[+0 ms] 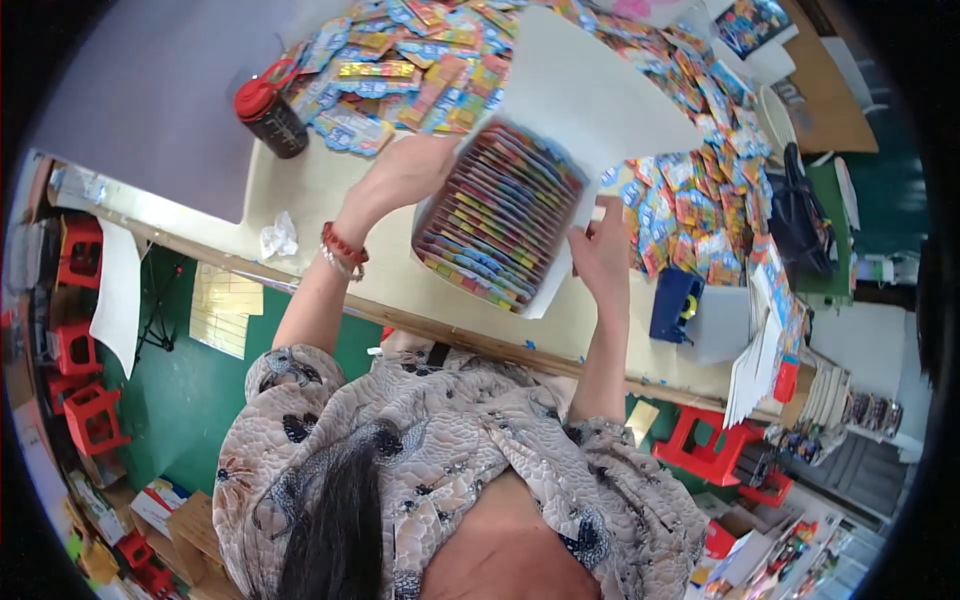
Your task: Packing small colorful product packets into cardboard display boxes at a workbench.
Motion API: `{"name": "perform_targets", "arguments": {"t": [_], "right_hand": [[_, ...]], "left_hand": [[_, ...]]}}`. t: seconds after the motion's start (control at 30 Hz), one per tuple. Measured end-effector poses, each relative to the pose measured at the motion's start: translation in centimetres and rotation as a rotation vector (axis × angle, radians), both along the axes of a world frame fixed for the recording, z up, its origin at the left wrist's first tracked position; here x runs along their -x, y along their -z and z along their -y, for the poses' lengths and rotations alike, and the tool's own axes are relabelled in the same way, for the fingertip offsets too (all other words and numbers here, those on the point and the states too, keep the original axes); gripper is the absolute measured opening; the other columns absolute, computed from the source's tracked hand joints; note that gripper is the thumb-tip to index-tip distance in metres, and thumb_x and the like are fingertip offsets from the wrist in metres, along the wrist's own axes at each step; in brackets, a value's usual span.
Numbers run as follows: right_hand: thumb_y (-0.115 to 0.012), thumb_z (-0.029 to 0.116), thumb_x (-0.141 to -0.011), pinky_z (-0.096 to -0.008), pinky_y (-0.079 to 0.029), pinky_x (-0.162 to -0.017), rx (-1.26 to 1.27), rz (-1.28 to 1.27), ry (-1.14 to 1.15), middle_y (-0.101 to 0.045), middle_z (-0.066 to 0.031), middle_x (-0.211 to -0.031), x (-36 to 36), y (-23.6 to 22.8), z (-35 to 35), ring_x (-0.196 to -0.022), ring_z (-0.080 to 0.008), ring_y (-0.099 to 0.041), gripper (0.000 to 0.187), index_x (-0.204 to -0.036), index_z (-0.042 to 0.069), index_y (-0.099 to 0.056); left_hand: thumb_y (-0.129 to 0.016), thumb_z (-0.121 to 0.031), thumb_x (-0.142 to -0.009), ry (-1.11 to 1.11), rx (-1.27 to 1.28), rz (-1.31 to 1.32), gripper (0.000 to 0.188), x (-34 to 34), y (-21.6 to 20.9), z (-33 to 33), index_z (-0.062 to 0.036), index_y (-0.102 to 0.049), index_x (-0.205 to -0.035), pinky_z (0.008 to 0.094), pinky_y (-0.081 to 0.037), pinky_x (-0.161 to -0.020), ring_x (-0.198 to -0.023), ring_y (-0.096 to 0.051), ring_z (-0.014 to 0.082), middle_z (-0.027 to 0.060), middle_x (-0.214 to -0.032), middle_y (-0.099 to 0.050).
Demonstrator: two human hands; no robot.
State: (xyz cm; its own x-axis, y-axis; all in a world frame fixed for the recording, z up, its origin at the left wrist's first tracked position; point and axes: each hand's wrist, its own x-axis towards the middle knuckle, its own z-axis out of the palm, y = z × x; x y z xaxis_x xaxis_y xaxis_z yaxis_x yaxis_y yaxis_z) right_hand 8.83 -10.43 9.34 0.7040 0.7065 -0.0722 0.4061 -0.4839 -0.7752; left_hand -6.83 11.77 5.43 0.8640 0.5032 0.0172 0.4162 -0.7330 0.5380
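A white cardboard box [553, 287] stands tilted over the table in front of me, its lid [585, 85] folded up and back. Colourful flat packets [500, 220] fill it, stacked on edge in a tight row. My left hand [408, 172] grips the box at its upper left side, the fingertips partly hidden by the wall. On the opposite side my right hand [603, 255] holds the right wall, thumb against it and fingers curled.
Loose colourful packets [440, 50] are heaped along the table's far side and right. A dark bottle with a red lid [272, 112] stands at left, near crumpled tissue [279, 236]. At right lie a blue tape dispenser [676, 305] and flat cartons [765, 340]. Red stools [705, 445] stand below.
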Motion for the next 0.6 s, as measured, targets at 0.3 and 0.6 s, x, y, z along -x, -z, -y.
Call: {"name": "perform_targets", "arguments": {"t": [0.3,0.6], "right_hand": [[-0.053,0.008,-0.088,-0.0424,-0.048,-0.078,0.056,0.793,-0.078,-0.065,-0.0116,-0.099,-0.8,1.4,2.9,-0.098,-0.0324,-0.059,0.026,-0.113,0.003,-0.058],[-0.055,-0.001,-0.08,-0.0395,-0.055,-0.067,0.282,0.9,-0.31,-0.064,-0.0155,-0.083,-5.1,2.2,-1.7,-0.077,-0.0317,-0.066,0.011,-0.091,-0.001,-0.057]], "left_hand": [[-0.051,-0.022,-0.093,0.065,-0.363,0.279,0.055,-7.1,0.0,7.7,-0.0003,-0.033,-0.141,0.0456,-0.039,-0.099,-0.126,-0.043,0.033,0.0176,-0.134,-0.047],[-0.026,-0.053,-0.098,0.225,-0.456,-0.028,0.074,-8.5,5.1,7.8,0.0033,-0.022,-0.146,0.0415,-0.003,-0.118,-0.145,-0.015,0.0234,0.017,-0.154,-0.02]]}}
